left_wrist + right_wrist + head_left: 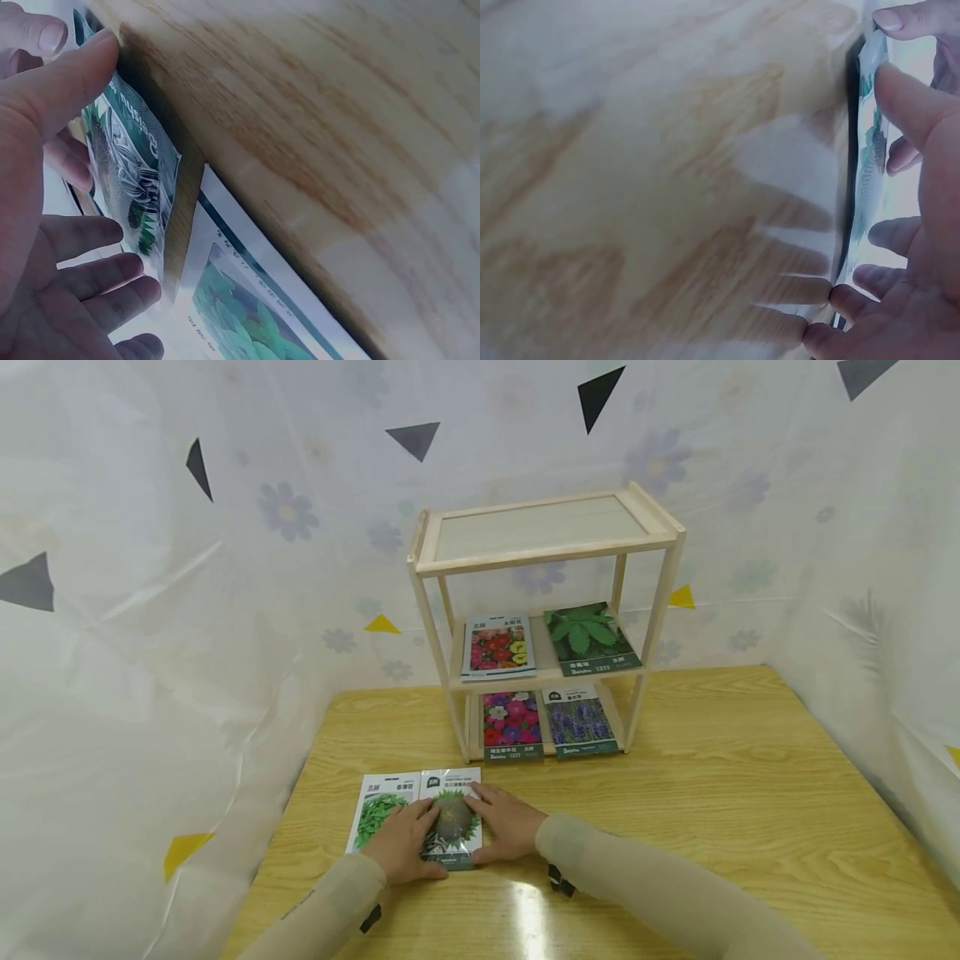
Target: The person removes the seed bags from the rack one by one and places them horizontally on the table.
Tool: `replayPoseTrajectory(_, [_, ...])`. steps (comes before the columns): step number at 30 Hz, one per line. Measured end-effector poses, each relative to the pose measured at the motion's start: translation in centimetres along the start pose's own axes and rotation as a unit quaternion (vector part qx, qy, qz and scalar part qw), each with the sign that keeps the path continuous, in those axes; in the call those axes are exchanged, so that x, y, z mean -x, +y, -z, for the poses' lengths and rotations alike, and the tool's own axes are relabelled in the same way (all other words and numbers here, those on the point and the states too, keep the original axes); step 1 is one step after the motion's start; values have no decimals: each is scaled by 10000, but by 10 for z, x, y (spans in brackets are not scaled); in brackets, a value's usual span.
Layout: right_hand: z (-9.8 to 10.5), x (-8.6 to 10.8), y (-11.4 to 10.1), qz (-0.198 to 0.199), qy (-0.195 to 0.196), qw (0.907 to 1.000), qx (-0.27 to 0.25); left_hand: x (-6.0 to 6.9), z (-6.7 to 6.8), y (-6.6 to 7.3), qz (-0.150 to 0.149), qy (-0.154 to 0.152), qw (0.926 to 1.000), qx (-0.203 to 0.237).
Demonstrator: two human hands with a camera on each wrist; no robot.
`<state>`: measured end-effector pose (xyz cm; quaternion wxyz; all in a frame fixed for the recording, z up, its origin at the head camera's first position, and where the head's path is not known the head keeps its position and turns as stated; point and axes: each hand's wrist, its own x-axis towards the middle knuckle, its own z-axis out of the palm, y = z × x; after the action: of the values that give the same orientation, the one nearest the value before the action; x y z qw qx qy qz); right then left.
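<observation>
A seed packet with a grey-brown sunflower head (453, 820) lies on the table, to the right of a green-leaf seed packet (378, 810). My left hand (405, 843) touches the sunflower packet's left side with spread fingers, partly covering both packets. At its right side, my right hand (512, 825) touches the edge with fingers apart. The left wrist view shows the left thumb over the sunflower packet's (139, 161) lower border and the other fingers extended. Seen nearly edge-on in the right wrist view, that packet (871, 142) lies beside the right thumb and fingertips.
Behind the hands stands a pale wooden rack (543, 678). Its middle shelf bears a red-and-yellow flower packet (498, 650) and a large-leaf packet (588, 639). Below are a pink flower packet (512, 722) and a purple flower packet (579, 722). Wooden tabletop (750, 793) extends right.
</observation>
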<state>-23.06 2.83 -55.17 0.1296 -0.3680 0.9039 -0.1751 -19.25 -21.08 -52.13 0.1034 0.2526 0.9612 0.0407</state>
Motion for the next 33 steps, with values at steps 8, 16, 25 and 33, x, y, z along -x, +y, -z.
replayPoseTrajectory(8, [10,15,7,49,367,9991,-216,2,4,6,-263,447,9986,125])
replayPoseTrajectory(16, [46,49,14,-175,773,9952,-570,-5,27,20,-839,1205,9882,441])
replayPoseTrajectory(25, [93,74,18,245,1981,9791,-394,-23,64,42,-1103,2122,9683,726])
replayPoseTrajectory(33, [139,82,16,1037,3271,9382,441,-44,90,60,-1352,3088,9406,408])
